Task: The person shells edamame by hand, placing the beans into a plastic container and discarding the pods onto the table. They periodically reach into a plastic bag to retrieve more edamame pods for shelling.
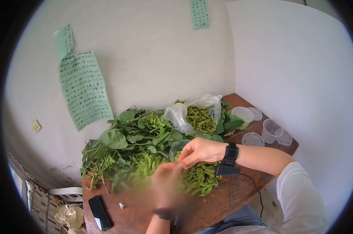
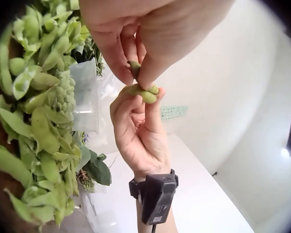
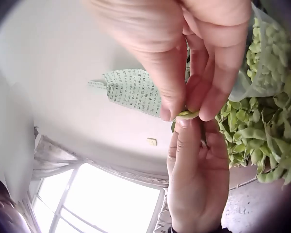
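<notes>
A green soybean pod [image 2: 149,96] is pinched between both hands over the table. My left hand [image 1: 166,181], blurred in the head view, grips one side of it with thumb and fingers. From the other side my right hand [image 1: 204,150] pinches the same pod, fingertips close against the left ones. The pod shows as a thin green edge in the right wrist view. Just behind the hands stands a clear plastic tub [image 3: 240,87] holding shelled green beans. A heap of pods [image 1: 203,179] lies beside and below the right hand, and paler green pods [image 1: 143,163] lie behind the left.
Leafy bean stalks [image 1: 125,132] cover the back left of the wooden table [image 1: 238,195]. A clear bag of pods [image 1: 201,119] sits behind the tub. Plastic cups [image 1: 269,132] and lids [image 1: 253,139] stand at right. A phone [image 1: 99,212] lies front left; a cable [image 1: 256,187] trails from the right wrist.
</notes>
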`<action>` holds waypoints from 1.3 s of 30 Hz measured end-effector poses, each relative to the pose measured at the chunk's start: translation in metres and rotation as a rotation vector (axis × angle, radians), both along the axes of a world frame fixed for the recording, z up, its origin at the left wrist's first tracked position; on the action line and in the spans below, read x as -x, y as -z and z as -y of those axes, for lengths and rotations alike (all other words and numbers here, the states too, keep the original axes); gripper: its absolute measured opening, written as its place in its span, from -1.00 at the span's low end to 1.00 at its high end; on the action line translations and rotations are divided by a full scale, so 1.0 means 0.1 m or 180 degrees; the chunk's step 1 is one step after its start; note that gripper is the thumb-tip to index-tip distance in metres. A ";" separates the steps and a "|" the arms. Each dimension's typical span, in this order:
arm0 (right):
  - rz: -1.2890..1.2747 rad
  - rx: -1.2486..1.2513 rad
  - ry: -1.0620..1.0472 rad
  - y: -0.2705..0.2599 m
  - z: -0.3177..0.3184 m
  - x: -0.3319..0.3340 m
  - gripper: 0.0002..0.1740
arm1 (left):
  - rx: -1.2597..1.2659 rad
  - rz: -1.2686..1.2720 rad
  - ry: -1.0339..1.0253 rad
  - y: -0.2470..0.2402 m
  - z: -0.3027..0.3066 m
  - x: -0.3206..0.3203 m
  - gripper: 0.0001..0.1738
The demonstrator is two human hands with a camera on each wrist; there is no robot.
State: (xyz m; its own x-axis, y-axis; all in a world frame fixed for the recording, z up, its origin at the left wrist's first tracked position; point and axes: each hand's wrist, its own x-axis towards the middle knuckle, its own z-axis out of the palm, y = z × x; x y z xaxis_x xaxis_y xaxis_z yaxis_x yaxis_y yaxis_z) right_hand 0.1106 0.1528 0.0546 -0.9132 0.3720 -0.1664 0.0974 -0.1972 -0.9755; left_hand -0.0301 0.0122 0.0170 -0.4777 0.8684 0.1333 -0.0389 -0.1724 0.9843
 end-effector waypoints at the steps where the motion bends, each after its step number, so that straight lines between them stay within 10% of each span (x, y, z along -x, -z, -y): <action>1: 0.0021 0.0010 -0.0046 -0.04 0.03 0.00 -0.80 | 0.0028 -0.0203 -0.0124 0.01 0.02 -0.01 -0.85; 12: 0.0199 -0.3547 0.0753 0.09 -0.21 -0.10 -0.78 | -0.0381 -0.0404 -0.0593 0.21 -0.08 -0.02 -0.76; 23: -0.0863 -0.3506 0.0994 0.17 0.16 -0.30 -0.78 | -0.0496 0.0006 0.0034 0.12 0.01 -0.14 -0.70; 32: -0.0979 -0.4372 0.1061 0.24 0.18 -0.39 -0.80 | -0.0587 -0.2135 -0.0183 0.12 -0.03 -0.15 -0.76; 39: -0.1077 -0.5274 0.1485 0.27 0.28 -0.47 -0.78 | -0.0498 -0.2237 -0.0259 0.11 0.00 -0.19 -0.76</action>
State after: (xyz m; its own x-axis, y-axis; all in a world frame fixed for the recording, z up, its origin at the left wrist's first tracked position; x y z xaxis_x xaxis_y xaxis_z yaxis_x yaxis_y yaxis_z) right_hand 0.1573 0.1250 0.0276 -0.6014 0.1550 0.7838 0.0956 0.9879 -0.1221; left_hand -0.0110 0.0122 0.0062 -0.2956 0.7794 0.5525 0.6130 -0.2888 0.7354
